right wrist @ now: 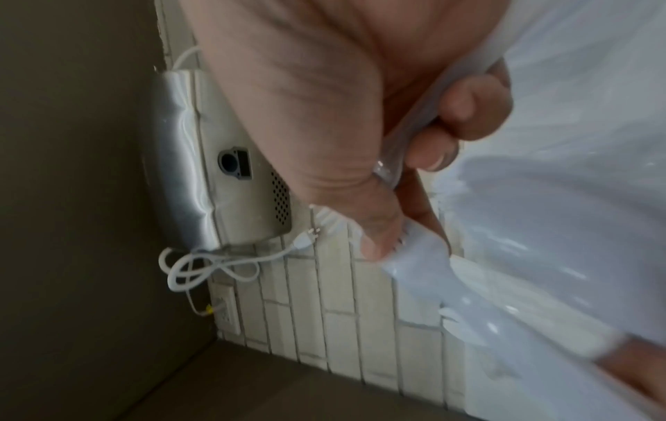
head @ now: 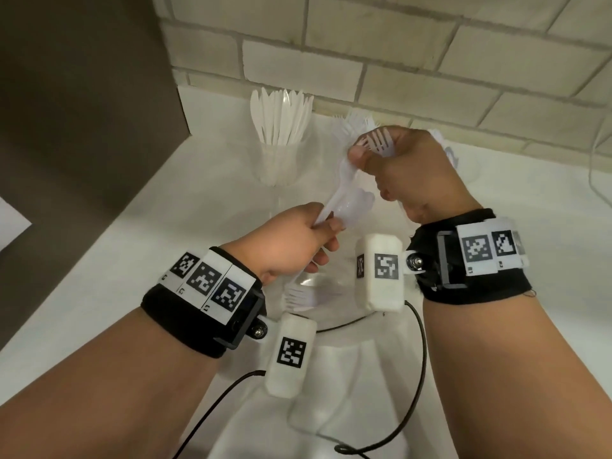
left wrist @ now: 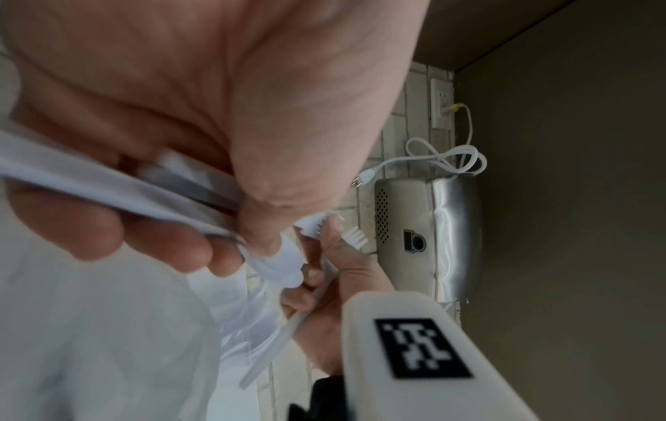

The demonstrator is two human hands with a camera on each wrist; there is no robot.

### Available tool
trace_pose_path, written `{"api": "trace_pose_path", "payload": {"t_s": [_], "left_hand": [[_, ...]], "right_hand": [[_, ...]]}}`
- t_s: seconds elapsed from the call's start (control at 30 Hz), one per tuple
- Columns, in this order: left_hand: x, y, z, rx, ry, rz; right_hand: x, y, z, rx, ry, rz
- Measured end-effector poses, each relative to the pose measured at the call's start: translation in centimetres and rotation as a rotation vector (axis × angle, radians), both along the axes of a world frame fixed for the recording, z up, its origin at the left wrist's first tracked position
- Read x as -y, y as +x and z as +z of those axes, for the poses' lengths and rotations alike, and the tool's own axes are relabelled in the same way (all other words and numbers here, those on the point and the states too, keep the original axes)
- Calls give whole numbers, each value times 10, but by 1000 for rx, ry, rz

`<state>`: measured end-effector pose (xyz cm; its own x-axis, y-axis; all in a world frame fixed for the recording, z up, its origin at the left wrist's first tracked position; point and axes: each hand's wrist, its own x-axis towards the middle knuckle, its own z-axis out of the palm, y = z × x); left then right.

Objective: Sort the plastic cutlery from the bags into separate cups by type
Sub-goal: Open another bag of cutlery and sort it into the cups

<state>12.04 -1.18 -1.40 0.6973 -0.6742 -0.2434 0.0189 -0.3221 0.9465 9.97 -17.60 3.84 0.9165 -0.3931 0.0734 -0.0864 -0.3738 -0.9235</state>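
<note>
My left hand [head: 318, 231] grips a bundle of white plastic cutlery [head: 344, 197] by the handles; rounded spoon-like ends [left wrist: 285, 265] stick out past its thumb. Just above it, my right hand [head: 371, 167] holds several white forks [head: 377, 142] with tines up, and its thumb pinches the top of a piece from the bundle [right wrist: 421, 256]. Behind the hands stand a clear cup of knives [head: 281, 127], a cup of forks [head: 351, 122] and a third cup [head: 463, 160] mostly hidden by the right hand. Below the hands a clear bag [head: 331, 293] holds more forks [head: 296, 296].
The white counter [head: 215, 200] ends at a tiled wall [head: 364, 61] behind the cups, with a dark panel [head: 82, 111] on the left. A steel appliance [left wrist: 429, 242] with a loose white cord [left wrist: 447, 156] stands farther along the wall. Black wrist cables [head: 420, 359] trail over the counter.
</note>
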Motion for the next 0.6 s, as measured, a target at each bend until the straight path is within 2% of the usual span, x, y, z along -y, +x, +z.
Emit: {"api": "trace_pose_path", "payload": {"t_s": [0.13,0.27,0.4,0.5,0.6], "left_hand": [[7,4,-5,-39,6,57],[17,8,0,-162,-92,148],[26,15,4,-239,-165,232],[30,19,4,-249,-168,253],[32,21,1,-262,-165,258]], "right_hand": [[22,15,12,199,15,-140],[38,40,29,467,147,-151],[37,68,36,636,-79,-153],[41,87,26,708,-302,-160],[46,101,9,682,-323,-110]]}}
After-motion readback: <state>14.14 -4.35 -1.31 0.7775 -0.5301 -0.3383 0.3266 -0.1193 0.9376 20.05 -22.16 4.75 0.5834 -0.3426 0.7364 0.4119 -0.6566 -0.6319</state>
